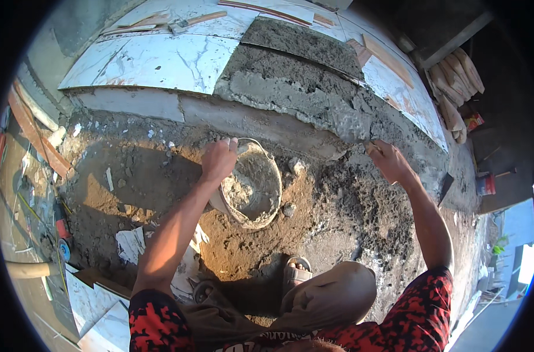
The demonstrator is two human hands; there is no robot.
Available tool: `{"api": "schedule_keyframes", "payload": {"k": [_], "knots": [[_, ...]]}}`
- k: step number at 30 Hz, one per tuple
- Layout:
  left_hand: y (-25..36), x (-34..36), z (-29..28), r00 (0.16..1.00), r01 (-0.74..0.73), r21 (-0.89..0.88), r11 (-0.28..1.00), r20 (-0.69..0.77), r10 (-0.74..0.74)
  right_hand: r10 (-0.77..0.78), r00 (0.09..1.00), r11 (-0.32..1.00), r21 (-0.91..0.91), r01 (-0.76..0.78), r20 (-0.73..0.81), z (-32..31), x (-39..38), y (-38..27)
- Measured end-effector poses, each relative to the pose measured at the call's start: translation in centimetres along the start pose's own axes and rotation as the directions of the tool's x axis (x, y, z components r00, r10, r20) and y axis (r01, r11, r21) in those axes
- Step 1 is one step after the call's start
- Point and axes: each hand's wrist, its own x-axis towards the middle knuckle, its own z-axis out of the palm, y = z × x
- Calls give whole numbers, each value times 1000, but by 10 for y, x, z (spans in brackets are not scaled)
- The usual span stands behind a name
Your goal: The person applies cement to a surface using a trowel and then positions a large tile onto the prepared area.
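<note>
My left hand [219, 159] is closed on the rim or handle of a round, mortar-crusted bucket [252, 190], which holds grey wet mortar [238, 189]. My right hand [387, 161] grips the handle of a small trowel [371, 148] at the edge of a raised step. The trowel's blade is hard to make out against the mortar. A band of wet grey mortar [290, 94] lies on the step beside white veined tiles [155, 64], with a rougher grey bed behind it. Below the band runs the step's grey front face [261, 123].
Timber [41, 132] and a red power tool [62, 226] lie at the left, loose tiles [88, 302] at lower left. Wood strips [387, 61] rest on the upper tiles. Sacks [457, 76] and a small pail [486, 183] stand right. My sandalled feet are on rubble-strewn dirt [331, 223].
</note>
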Motion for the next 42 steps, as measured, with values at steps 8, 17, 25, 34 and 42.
{"api": "schedule_keyframes", "payload": {"k": [8, 17, 25, 34, 42], "knots": [[-1, 4, 8, 1000, 6, 41, 999, 11, -7, -452, 888, 837, -303, 456, 90, 43, 99, -152], [-13, -2, -1, 1000, -19, 25, 1000, -7, 19, -245, 911, 897, -279, 343, 332, 21, 131, -192], [-15, -4, -15, 991, 66, -1, 998, 120, -65, -229, 919, 853, -389, 348, 321, 11, 130, -108], [-20, 0, -12, 999, 46, 48, 998, 21, -47, -221, 946, 868, -394, 301, 237, 5, 101, -10], [-16, 1, -7, 1000, 18, -30, 999, 13, -17, -277, 863, 499, -703, 506, 423, 30, 98, 56]]}}
